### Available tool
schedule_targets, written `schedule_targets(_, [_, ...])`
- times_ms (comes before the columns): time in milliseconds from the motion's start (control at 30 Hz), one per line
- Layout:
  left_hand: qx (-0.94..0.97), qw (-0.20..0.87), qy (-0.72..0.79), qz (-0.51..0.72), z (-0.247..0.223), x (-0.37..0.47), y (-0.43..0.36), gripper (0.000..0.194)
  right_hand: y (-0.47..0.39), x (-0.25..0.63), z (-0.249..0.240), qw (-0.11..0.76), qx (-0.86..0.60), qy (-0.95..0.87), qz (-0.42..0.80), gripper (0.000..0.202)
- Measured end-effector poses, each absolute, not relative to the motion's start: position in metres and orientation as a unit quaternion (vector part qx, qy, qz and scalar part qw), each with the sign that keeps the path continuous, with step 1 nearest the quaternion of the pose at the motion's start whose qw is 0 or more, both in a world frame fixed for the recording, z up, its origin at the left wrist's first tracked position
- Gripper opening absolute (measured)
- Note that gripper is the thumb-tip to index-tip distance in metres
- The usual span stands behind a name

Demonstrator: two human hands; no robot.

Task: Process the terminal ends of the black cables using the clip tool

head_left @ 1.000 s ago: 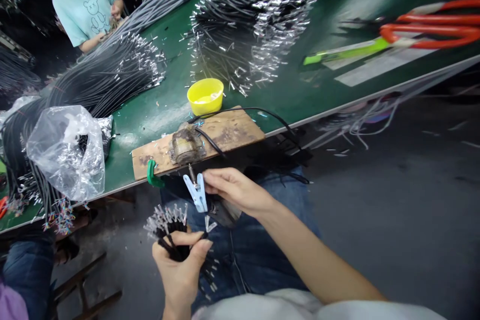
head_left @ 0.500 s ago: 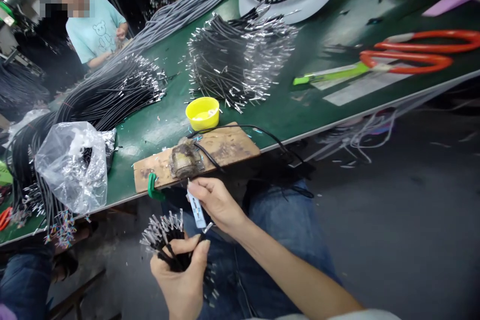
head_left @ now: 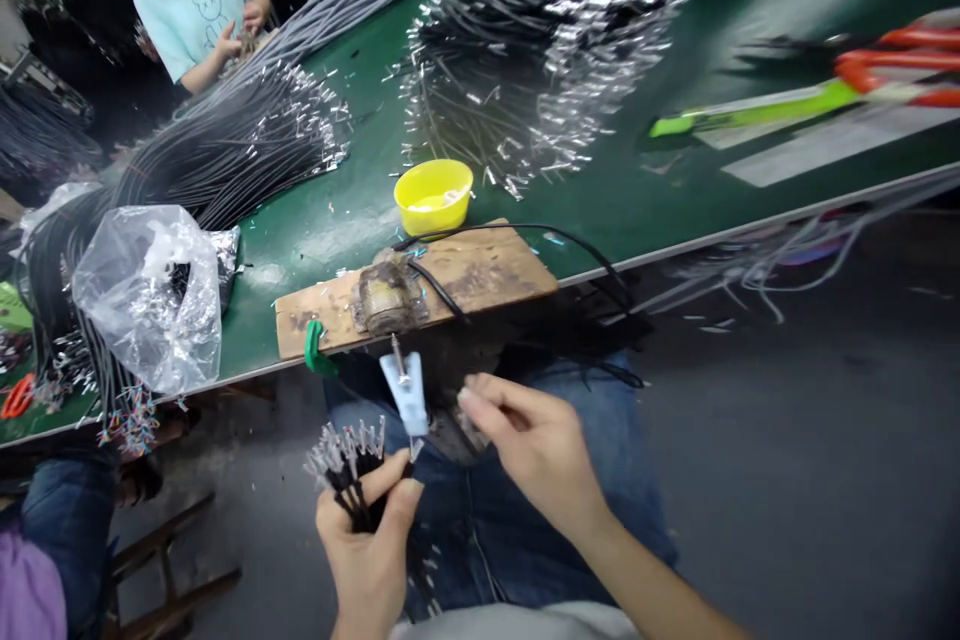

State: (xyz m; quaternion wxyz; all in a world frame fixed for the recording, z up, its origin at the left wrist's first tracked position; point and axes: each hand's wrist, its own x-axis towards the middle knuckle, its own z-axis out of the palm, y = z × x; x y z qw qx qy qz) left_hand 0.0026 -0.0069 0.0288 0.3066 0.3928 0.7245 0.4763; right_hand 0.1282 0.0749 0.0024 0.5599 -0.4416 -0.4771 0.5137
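Observation:
My left hand [head_left: 367, 550] is closed around a bundle of thin black cables [head_left: 352, 490] with pale, silvery ends fanning upward. One cable end between its thumb and index finger reaches the lower tip of a light blue clip [head_left: 409, 400]. That clip sits on the metal shaft [head_left: 397, 352] of a small, grimy motor [head_left: 388, 295], which is fixed to a wooden board [head_left: 495, 265]. To the right of the clip, my right hand [head_left: 536, 445] hovers apart from it, fingers curled and thumb drawn to the index finger. I see nothing held there.
A yellow bowl [head_left: 433, 200] stands behind the board. A green clamp [head_left: 315, 348] grips the board's left end. Cable piles [head_left: 517, 70], a plastic bag [head_left: 150, 300], orange-handled scissors [head_left: 892, 70] and a green cutter [head_left: 757, 110] lie on the table. Across it, a person [head_left: 202, 10] handles cables.
My right hand has let go of the blue clip and moved right. The clip now hangs on the motor shaft. My left hand still holds the cables near it. The view has shifted.

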Motion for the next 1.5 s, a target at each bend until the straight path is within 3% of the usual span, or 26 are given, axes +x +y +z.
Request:
schedule_targets(67, [0.401, 0.325, 0.717, 0.469, 0.027, 0.004, -0.007, 0.017, 0.064, 0.127, 0.010, 0.588, -0.405, -0.572, 0.403, 0.035])
schedule_targets(167, [0.420, 0.351, 0.700, 0.458, 0.023, 0.007, -0.007, 0.019, 0.055, 0.120, 0.019, 0.544, -0.334, -0.693, 0.335, 0.005])
schedule_targets(333, [0.426, 0.347, 0.710, 0.440, 0.018, 0.005, -0.010, 0.016, 0.055, 0.113, 0.019, 0.525, -0.297, -0.699, 0.385, 0.021])
schedule_targets(500, [0.425, 0.343, 0.716, 0.435, 0.014, 0.006, -0.011, 0.010, 0.058, 0.113, 0.013, 0.539, -0.318, -0.683, 0.377, 0.018])
schedule_targets(667, [0.419, 0.357, 0.714, 0.432, 0.007, 0.010, -0.012, 0.028, 0.060, 0.115, 0.016, 0.512, -0.283, -0.696, 0.416, 0.021])
schedule_targets(733, [0.411, 0.364, 0.712, 0.437, 0.005, 0.008, -0.012, 0.026, 0.060, 0.115, 0.016, 0.519, -0.293, -0.678, 0.429, 0.024])
schedule_targets(833, [0.384, 0.373, 0.712, 0.455, 0.003, 0.005, -0.014, 0.013, 0.057, 0.111, 0.013, 0.548, -0.323, -0.676, 0.372, 0.023])
schedule_targets(933, [0.346, 0.395, 0.706, 0.475, 0.001, 0.004, -0.016, 0.022, 0.052, 0.104, 0.007, 0.600, -0.339, -0.681, 0.248, 0.018])
schedule_targets(1000, [0.323, 0.429, 0.692, 0.483, -0.001, 0.006, -0.018, 0.031, 0.050, 0.099, 0.004, 0.635, -0.337, -0.656, 0.228, 0.016])
schedule_targets(1100, [0.303, 0.486, 0.659, 0.488, -0.004, 0.007, -0.018, 0.041, 0.052, 0.097, 0.000, 0.649, -0.334, -0.589, 0.347, 0.018])
schedule_targets(1233, [0.292, 0.523, 0.635, 0.487, -0.004, 0.004, -0.014, 0.045, 0.058, 0.103, -0.003, 0.589, -0.304, -0.517, 0.542, 0.027])
schedule_targets(1400, [0.301, 0.509, 0.648, 0.480, -0.001, 0.002, -0.011, 0.045, 0.060, 0.113, 0.002, 0.555, -0.285, -0.547, 0.559, 0.008])
schedule_targets(1500, [0.333, 0.461, 0.668, 0.480, 0.002, 0.004, -0.013, 0.040, 0.058, 0.111, 0.005, 0.553, -0.282, -0.524, 0.583, 0.021])
